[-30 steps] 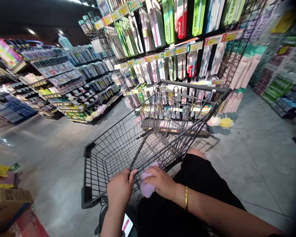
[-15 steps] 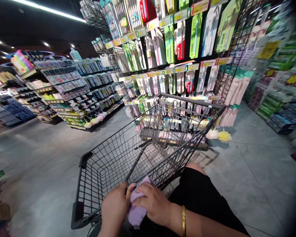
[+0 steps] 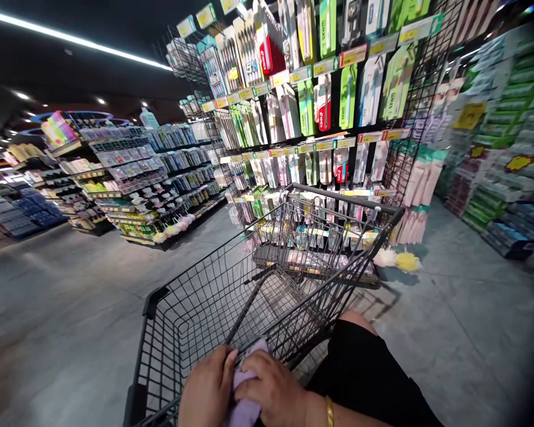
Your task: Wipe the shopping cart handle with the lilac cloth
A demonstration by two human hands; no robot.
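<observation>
A dark wire shopping cart (image 3: 146, 350) stands right in front of me, its basket holding nothing I can see. My left hand (image 3: 207, 385) is closed over the near rim, thumb beside a light purple cloth (image 3: 244, 410); its other fingers are mostly hidden. Bent fingers of my right hand (image 3: 273, 388), with a gold bracelet (image 3: 329, 410) at the wrist, press round the cloth against that same rim. Part of the cloth sticks out above the fingers, and its lower end hangs past the frame edge.
Beyond the cart rises a rack (image 3: 314, 145) of packaged toothbrushes. More shelving (image 3: 120, 172) stands to the left, and stacked green packs (image 3: 493, 196) to the right. Yellow and white bath puffs (image 3: 408, 261) hang low by the rack. My knee (image 3: 358, 323) is right of the cart.
The view has tilted up a little, so the hands and near cart rim sit lower in it. My right hand has shifted slightly on the purple cloth; my left stays at the rim.
</observation>
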